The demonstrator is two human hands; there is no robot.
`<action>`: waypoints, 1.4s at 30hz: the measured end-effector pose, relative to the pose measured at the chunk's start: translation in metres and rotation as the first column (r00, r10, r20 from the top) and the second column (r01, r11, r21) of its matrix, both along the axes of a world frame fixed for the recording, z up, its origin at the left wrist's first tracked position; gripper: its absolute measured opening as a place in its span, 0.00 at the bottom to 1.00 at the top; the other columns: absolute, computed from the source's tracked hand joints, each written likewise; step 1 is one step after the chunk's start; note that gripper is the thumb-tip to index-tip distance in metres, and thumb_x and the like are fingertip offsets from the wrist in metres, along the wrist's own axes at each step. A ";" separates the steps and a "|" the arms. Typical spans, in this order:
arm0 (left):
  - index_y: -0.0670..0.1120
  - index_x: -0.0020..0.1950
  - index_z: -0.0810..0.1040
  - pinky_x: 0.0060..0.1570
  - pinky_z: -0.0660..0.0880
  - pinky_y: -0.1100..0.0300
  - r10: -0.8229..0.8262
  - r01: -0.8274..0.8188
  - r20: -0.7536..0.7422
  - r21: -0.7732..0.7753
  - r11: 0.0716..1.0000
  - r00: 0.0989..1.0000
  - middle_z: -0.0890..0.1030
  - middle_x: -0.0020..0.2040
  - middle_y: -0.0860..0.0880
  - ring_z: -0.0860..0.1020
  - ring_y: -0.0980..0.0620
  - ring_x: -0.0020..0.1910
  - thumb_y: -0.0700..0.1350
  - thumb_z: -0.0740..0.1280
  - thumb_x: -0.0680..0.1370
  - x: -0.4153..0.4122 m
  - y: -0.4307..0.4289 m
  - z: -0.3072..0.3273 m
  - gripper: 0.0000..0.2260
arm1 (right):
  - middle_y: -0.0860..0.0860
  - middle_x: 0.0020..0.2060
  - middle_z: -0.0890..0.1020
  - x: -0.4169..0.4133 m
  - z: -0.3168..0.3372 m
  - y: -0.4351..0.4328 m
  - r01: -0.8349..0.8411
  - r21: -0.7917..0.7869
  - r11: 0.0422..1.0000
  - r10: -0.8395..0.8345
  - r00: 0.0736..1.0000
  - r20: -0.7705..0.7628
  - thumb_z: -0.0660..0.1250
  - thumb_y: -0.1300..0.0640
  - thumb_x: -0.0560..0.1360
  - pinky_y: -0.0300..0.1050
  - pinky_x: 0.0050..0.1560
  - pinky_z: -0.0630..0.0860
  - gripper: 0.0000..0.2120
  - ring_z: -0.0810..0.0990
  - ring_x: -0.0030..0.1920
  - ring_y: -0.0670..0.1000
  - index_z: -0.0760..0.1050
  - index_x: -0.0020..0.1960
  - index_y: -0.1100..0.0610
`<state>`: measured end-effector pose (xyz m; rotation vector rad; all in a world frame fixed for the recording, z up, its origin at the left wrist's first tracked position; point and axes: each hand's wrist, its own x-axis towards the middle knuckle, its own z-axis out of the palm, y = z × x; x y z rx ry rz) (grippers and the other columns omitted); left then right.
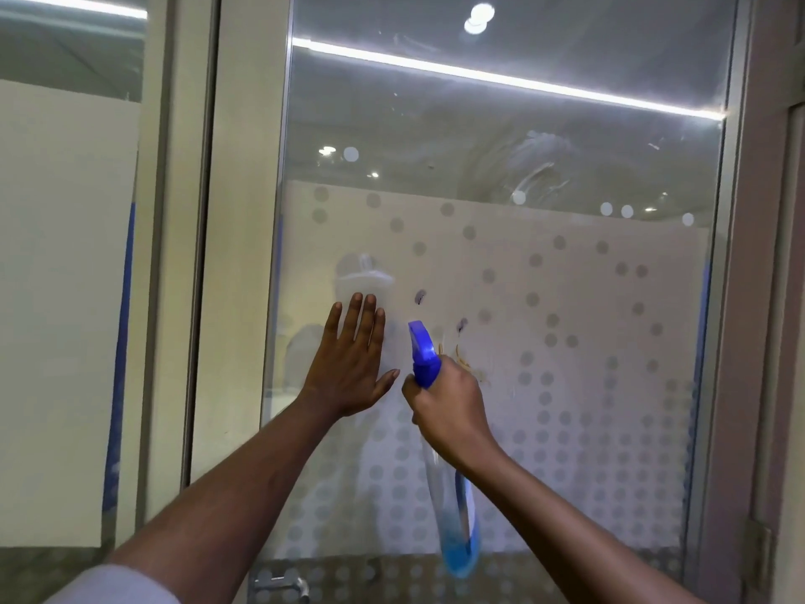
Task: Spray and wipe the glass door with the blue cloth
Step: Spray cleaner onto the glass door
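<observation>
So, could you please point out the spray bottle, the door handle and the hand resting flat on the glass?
spray bottle (pixel 455 516): head view, on the clear body above the blue liquid.
door handle (pixel 283 584): head view, on the metal lever at the bottom edge.
left hand (pixel 353 368): head view, on the back of the hand.

The left hand (pixel 353 361) lies flat, fingers spread, on the glass door (pixel 544 298); the right hand (pixel 451 411) grips a blue-topped spray bottle (pixel 455 516) beside it.
</observation>
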<state>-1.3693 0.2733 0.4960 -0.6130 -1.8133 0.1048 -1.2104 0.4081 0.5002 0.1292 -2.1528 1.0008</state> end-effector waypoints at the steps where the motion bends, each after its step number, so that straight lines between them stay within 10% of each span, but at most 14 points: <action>1: 0.35 0.79 0.49 0.76 0.47 0.37 -0.001 0.001 0.003 0.000 1.000 1.000 0.47 0.79 0.33 0.46 0.33 0.78 0.66 0.51 0.79 0.000 0.001 -0.001 0.41 | 0.57 0.39 0.80 -0.001 0.002 0.000 0.003 -0.013 1.000 -0.003 1.000 -0.004 0.68 0.54 0.74 0.58 0.43 0.82 0.07 0.81 0.39 0.59 0.72 0.46 0.56; 13: 0.36 0.79 0.51 0.75 0.51 0.36 0.026 -0.026 0.055 -0.014 1.000 0.998 0.49 0.79 0.33 0.48 0.33 0.78 0.65 0.54 0.78 0.015 -0.002 0.004 0.41 | 0.58 0.36 0.79 0.005 0.002 0.014 -0.030 -0.036 0.999 0.028 0.998 -0.064 0.68 0.57 0.72 0.58 0.41 0.82 0.07 0.81 0.37 0.59 0.70 0.42 0.53; 19: 0.36 0.79 0.50 0.75 0.48 0.33 0.070 -0.070 0.080 -0.012 0.997 0.994 0.51 0.79 0.33 0.48 0.33 0.78 0.65 0.53 0.78 0.035 -0.008 -0.001 0.40 | 0.57 0.34 0.81 0.013 -0.001 0.016 -0.101 -0.060 0.993 0.096 0.992 -0.085 0.68 0.61 0.72 0.34 0.29 0.77 0.06 0.83 0.30 0.47 0.71 0.40 0.55; 25: 0.38 0.79 0.47 0.74 0.43 0.32 0.164 -0.162 0.125 -0.028 0.986 0.979 0.49 0.79 0.34 0.46 0.33 0.78 0.66 0.50 0.78 0.056 -0.023 -0.020 0.40 | 0.58 0.31 0.82 0.024 -0.011 0.008 -0.163 0.016 0.987 0.163 0.979 -0.126 0.67 0.56 0.72 0.57 0.40 0.81 0.08 0.83 0.34 0.57 0.75 0.38 0.59; 42: 0.40 0.79 0.51 0.72 0.50 0.31 0.553 -0.539 0.305 -0.138 0.831 0.775 0.51 0.80 0.34 0.50 0.33 0.78 0.68 0.48 0.76 0.192 -0.158 -0.052 0.41 | 0.56 0.33 0.81 0.064 -0.021 -0.105 -0.417 0.012 0.909 0.417 0.906 -0.067 0.68 0.50 0.75 0.60 0.43 0.81 0.10 0.82 0.36 0.57 0.74 0.40 0.55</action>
